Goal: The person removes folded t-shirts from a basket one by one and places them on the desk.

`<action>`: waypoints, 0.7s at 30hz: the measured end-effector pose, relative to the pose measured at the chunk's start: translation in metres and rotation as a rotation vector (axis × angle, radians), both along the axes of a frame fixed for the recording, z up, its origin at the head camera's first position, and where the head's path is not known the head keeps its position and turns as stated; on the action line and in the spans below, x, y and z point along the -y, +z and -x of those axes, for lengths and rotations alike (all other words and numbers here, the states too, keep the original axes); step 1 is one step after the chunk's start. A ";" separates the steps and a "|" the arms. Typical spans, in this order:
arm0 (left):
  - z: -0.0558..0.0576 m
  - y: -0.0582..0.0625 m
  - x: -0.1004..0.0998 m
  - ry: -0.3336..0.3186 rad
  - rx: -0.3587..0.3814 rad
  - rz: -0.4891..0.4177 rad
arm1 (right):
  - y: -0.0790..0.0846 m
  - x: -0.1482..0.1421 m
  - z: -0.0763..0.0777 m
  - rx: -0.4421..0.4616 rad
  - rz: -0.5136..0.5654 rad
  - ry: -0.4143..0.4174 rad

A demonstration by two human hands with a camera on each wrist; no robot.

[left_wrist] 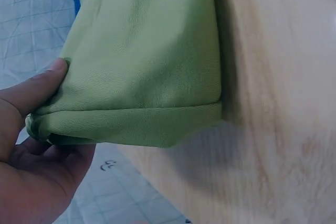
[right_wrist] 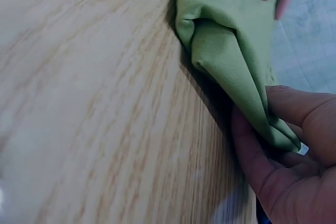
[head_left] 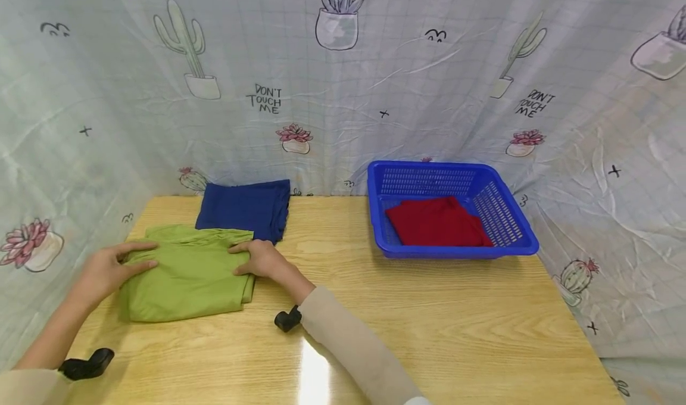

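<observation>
Left hand [head_left: 107, 269] and right hand [head_left: 266, 261] pinch opposite edges of a folded green cloth [head_left: 184, 283] on the left of a wooden table [head_left: 332, 232]. Behind, perhaps touching, lies folded blue cloth [head_left: 241, 205]; far right, a blue basket [head_left: 452, 252] holds red cloth [head_left: 439, 223].

The place is a tabletop nook closed in by a pale curtain [head_left: 332, 83], printed with potted cacti and the words "DON'T TOUCH ME", which hangs behind and along both sides of a light wood-grain table [head_left: 461, 315]. A blue plastic basket [head_left: 450, 252] and a folded green cloth [head_left: 187, 283] lend it a domestic look, though whether it lies in a home or a studio cannot be told, as the curtain hides the room beyond
</observation>
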State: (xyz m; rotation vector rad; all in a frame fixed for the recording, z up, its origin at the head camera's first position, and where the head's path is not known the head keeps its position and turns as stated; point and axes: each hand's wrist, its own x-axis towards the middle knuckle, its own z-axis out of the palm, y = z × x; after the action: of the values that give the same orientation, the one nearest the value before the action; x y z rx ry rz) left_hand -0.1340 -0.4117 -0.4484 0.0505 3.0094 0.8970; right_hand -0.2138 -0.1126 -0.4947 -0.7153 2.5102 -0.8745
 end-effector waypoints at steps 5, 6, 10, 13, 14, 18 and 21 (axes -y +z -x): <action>0.003 0.003 -0.002 0.051 -0.079 0.023 | -0.001 0.000 -0.001 -0.002 0.021 -0.005; 0.005 0.000 -0.001 0.055 -0.083 0.029 | -0.001 0.000 -0.001 -0.001 0.020 -0.009; 0.015 -0.022 0.000 0.063 -0.094 0.047 | 0.000 -0.002 0.000 0.010 0.016 0.000; 0.016 -0.034 0.000 0.062 -0.099 0.065 | 0.001 -0.004 -0.002 0.040 0.026 0.026; 0.016 -0.035 0.000 0.061 -0.106 0.075 | 0.002 -0.006 -0.003 0.051 0.030 0.036; 0.017 -0.029 -0.010 0.058 -0.245 0.145 | 0.010 -0.020 -0.006 0.086 0.056 0.045; 0.023 -0.016 -0.029 0.060 -0.358 0.158 | 0.021 -0.036 -0.007 0.060 0.053 0.047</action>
State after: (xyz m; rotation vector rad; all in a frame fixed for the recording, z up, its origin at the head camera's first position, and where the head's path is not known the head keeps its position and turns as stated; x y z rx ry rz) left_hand -0.1573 -0.3829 -0.4648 0.1353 3.4210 0.7171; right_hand -0.2068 -0.0764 -0.4739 -0.7503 2.4159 -0.9357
